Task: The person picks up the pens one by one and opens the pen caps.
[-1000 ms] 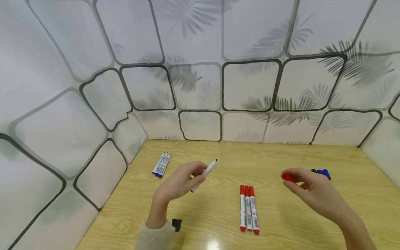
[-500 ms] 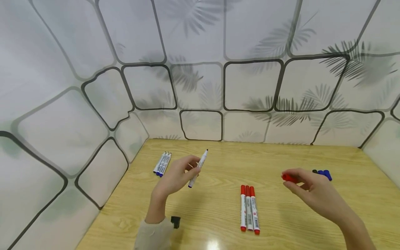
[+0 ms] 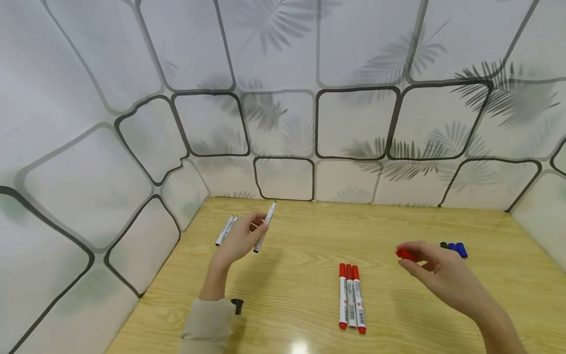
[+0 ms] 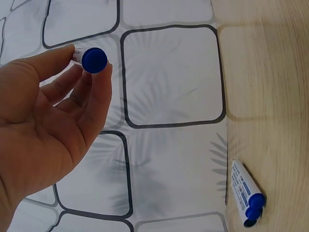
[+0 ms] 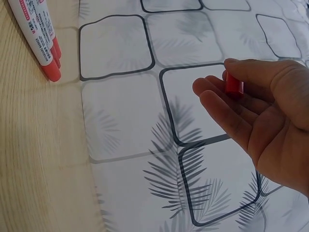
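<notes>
My left hand (image 3: 239,240) pinches an uncapped white marker (image 3: 270,213) above the left part of the table. Its dark tip points up and away, and its blue end (image 4: 94,60) faces the left wrist camera. Behind that hand, partly covered by it, lie uncapped white markers (image 3: 224,232) side by side; their blue and dark ends show in the left wrist view. Between thumb and fingers, my right hand (image 3: 446,273) holds a red marker cap (image 3: 405,254), also visible as a short red cylinder (image 5: 234,87) in the right wrist view.
Three red-capped markers (image 3: 351,300) lie in a row on the wooden table (image 3: 300,265), between the hands. One black and two blue caps (image 3: 452,247) sit beyond the right hand. Patterned cloth (image 3: 283,123) stands around the table's back and sides.
My left hand has moved left and away with the marker, now overlapping the white markers on the table. The right hand stays nearly in place with the red cap.
</notes>
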{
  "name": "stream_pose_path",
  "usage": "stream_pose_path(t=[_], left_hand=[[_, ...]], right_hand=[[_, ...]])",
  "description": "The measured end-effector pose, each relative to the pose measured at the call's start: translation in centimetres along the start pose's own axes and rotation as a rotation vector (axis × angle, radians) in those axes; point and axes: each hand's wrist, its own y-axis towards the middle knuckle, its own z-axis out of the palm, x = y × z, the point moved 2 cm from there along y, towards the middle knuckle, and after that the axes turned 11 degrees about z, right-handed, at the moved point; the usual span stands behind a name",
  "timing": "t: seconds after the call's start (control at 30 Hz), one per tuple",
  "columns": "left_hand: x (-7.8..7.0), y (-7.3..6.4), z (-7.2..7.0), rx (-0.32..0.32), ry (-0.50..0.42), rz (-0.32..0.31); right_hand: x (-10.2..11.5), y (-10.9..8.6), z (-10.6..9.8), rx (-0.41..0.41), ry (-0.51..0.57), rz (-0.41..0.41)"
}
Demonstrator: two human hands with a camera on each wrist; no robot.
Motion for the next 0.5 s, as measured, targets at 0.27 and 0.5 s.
stream_pose_path(t=[0.27,0.5], left_hand=[[2.0,1.1,-1.4,-0.009,0.037,-0.066],[4.0,1.9,-1.9,-0.01,0.133,-0.154]], right_hand=[[-0.1,0.0,0.1,0.0,0.007,-0.003],[-0.4,0.0,0.2,0.015,0.018,0.016]])
